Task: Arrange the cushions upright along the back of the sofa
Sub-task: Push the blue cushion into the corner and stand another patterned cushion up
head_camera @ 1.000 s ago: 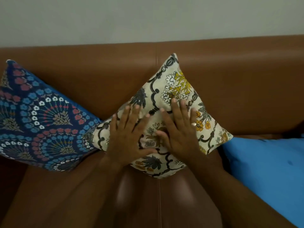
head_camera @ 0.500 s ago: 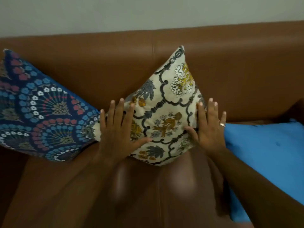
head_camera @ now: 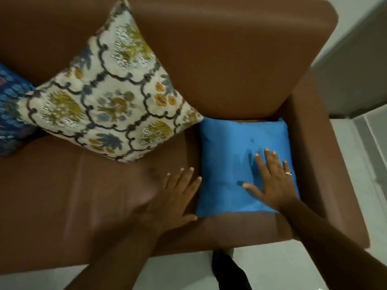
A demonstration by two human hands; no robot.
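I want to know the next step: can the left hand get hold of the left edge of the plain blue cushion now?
Probably yes. The left hand lies open right beside the plain blue cushion, fingertips at its left edge, with only bare sofa seat around.

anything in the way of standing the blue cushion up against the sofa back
Nothing visible. The blue cushion lies flat on the seat in the corner; the sofa back behind it is bare. The cream floral cushion leans further left, and both hands are open at the cushion.
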